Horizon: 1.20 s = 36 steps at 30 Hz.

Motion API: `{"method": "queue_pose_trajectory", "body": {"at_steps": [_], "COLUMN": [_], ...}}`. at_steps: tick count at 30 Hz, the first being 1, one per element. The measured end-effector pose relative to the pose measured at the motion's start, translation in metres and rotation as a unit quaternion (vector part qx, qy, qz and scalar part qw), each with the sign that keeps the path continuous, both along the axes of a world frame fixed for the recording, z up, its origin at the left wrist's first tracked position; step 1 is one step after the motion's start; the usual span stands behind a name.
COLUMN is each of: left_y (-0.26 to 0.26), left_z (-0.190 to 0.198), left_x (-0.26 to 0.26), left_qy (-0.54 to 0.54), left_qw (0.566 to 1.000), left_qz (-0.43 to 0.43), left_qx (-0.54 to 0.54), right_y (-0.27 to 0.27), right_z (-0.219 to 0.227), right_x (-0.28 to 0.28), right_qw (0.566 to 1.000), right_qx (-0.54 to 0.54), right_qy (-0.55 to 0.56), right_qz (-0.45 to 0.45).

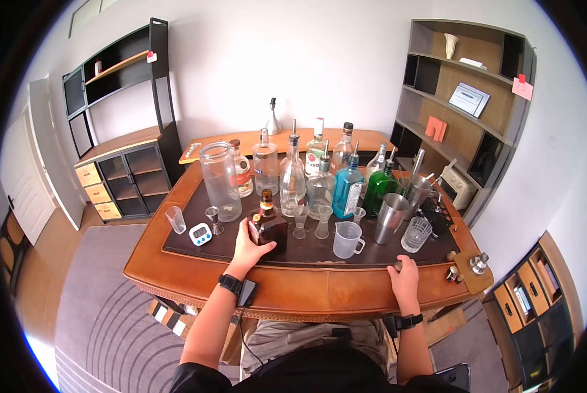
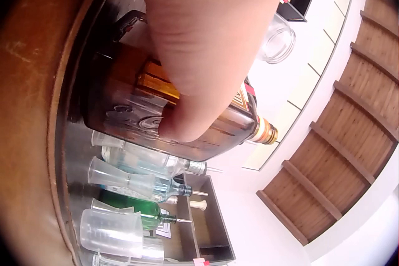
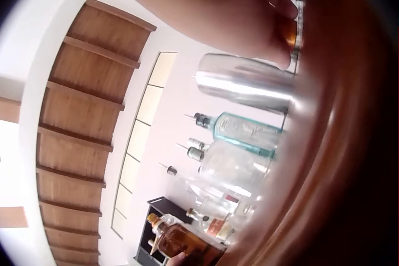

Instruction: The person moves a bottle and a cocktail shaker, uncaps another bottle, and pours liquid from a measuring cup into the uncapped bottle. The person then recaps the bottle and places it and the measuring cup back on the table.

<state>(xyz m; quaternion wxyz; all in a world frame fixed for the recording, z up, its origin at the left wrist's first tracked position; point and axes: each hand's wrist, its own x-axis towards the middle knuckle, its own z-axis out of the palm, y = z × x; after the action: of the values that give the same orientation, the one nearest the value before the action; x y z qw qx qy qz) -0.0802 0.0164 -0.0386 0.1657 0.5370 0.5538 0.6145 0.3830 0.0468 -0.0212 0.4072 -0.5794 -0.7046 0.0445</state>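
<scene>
The left hand [image 1: 249,245] grips a squat brown bottle [image 1: 268,223] standing upright on the dark mat of the bench [image 1: 306,288], just in front of the row of clear, blue and green bottles. The right hand [image 1: 405,274] rests on the bench edge with fingers loosely curled, holding nothing, near a steel shaker cup [image 1: 390,218].

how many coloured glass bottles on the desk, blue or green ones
2: a blue bottle right of centre in the back row, and a green bottle beside it on its right. Others could be hidden behind the clear bottles.

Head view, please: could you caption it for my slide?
Left hand grips a squat brown glass bottle on the leather-topped wooden desk; right hand rests nearby.
</scene>
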Motion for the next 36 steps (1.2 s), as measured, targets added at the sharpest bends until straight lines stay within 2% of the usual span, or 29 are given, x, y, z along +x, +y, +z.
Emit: {"method": "queue_pose_trajectory", "body": {"at_steps": [2,4,7,8,10,11,13,14,17,19,20,23,26,27,31,36], "left_y": [-0.001,-0.004,-0.012,-0.014,-0.013,-0.012,-0.011,-0.010,-0.010,-0.004,-0.003,-0.003,-0.003,-0.003,-0.009,-0.009], "left_z": [0.001,0.007,0.015,0.018,0.017,0.016,0.014,0.011,0.011,0.002,0.001,0.000,0.000,0.001,0.008,0.008], "left_x": [0.002,0.006,0.010,0.012,0.013,0.012,0.012,0.010,0.009,0.005,0.005,0.003,0.004,0.004,0.007,0.007], "left_qy": [-0.015,-0.064,-0.030,-0.010,-0.018,-0.035,-0.049,-0.048,-0.031,-0.028,-0.026,-0.023,-0.017,-0.010,0.000,0.004], "left_qw": [1.000,0.994,0.998,0.998,0.998,0.997,0.995,0.995,0.996,0.997,0.997,0.997,0.997,0.997,0.998,0.998], "left_qz": [-0.019,-0.084,-0.060,-0.047,-0.049,-0.070,-0.086,-0.085,-0.074,-0.070,-0.069,-0.072,-0.071,-0.064,-0.059,-0.054], "left_qx": [0.006,0.009,-0.020,-0.033,-0.028,-0.027,-0.026,-0.026,-0.036,-0.030,-0.025,-0.023,-0.027,-0.029,-0.036,-0.033], "right_y": [-0.009,-0.021,-0.014,-0.014,-0.010,-0.002,0.017,0.021,0.049,0.060,0.064,0.073,0.076,0.077,0.078,0.077], "right_z": [0.005,0.021,0.026,0.036,0.061,0.071,0.088,0.101,0.118,0.131,0.134,0.148,0.158,0.163,0.179,0.186], "right_x": [-0.024,-0.053,-0.085,-0.097,-0.122,-0.135,-0.162,-0.176,-0.211,-0.231,-0.241,-0.266,-0.285,-0.288,-0.301,-0.299], "right_qw": [0.998,0.984,0.963,0.963,0.944,0.944,0.916,0.926,0.910,0.900,0.899,0.873,0.850,0.847,0.843,0.825], "right_qx": [0.032,-0.032,0.045,0.043,-0.017,-0.016,-0.037,-0.023,-0.037,-0.035,-0.034,0.126,0.185,0.202,0.170,0.157], "right_qy": [0.017,0.123,0.112,0.112,0.133,0.134,0.148,0.124,0.112,0.038,0.038,-0.112,-0.119,-0.157,-0.229,-0.213], "right_qz": [0.060,0.128,0.240,0.240,0.302,0.302,0.370,0.355,0.397,0.433,0.435,0.458,0.479,0.465,0.457,0.500]}}
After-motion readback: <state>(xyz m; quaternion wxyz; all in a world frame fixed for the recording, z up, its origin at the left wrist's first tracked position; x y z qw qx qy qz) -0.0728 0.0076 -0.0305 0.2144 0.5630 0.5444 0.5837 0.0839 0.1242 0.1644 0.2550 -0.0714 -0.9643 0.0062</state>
